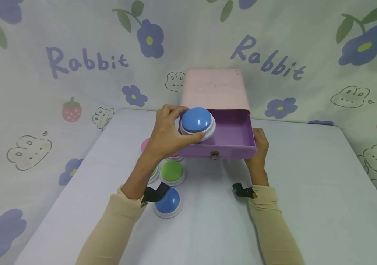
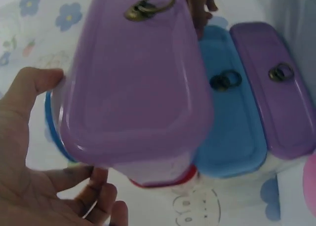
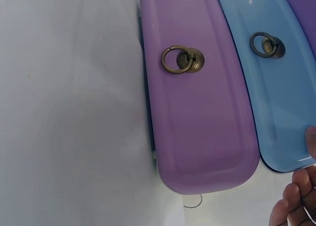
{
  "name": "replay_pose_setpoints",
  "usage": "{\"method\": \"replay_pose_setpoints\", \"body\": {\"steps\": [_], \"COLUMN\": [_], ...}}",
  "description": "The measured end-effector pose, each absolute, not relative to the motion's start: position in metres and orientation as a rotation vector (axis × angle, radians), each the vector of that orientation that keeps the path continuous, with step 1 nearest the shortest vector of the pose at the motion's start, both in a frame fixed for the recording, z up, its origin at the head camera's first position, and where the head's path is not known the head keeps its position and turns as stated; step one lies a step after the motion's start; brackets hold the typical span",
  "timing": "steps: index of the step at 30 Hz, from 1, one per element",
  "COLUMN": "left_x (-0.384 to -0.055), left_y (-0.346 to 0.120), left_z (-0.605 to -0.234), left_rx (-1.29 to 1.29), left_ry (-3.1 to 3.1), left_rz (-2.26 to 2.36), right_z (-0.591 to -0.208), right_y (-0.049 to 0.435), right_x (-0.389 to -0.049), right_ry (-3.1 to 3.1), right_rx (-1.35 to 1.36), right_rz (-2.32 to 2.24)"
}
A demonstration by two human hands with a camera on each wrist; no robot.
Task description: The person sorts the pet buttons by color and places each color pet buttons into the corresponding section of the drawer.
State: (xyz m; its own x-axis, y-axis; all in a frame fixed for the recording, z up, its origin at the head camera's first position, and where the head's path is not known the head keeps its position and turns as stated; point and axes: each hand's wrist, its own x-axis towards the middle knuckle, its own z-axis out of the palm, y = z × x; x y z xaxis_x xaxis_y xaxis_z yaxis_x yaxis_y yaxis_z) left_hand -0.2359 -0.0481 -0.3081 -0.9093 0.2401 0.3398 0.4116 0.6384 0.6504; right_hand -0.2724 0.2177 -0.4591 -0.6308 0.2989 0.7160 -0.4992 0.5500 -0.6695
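Observation:
My left hand (image 1: 168,129) grips a round blue push button (image 1: 196,120) with a white base. The hand holds it over the left part of a pulled-out purple drawer (image 1: 233,129), thumb at the near side and fingers at the far side. In the left wrist view, the drawer front hides most of the button. The drawer belongs to a pink-topped drawer box (image 1: 215,88). Beside the drawer's right side is my right hand (image 1: 259,147); in the right wrist view its loosely bent fingers (image 3: 294,199) lie by the end of the blue drawer front (image 3: 276,97).
Another blue button (image 1: 168,201) lies on the white table (image 1: 307,206), below a green button (image 1: 172,171). A second green one and pink ones (image 1: 144,144) are partly hidden by the left arm. A lower purple drawer front (image 2: 281,102) has a ring pull.

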Motion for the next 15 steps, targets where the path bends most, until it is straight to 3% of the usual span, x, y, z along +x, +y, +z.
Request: {"method": "replay_pose_setpoints", "body": {"steps": [15], "left_x": [-0.191], "left_y": [-0.085], "left_z": [-0.355], "left_rx": [-0.433], "left_ry": [-2.383], "left_rz": [-1.289], "right_z": [-0.456], "right_y": [0.217], "right_x": [-0.27], "right_ry": [-1.919], "right_rx": [0.158], "right_rz": [1.189]}}
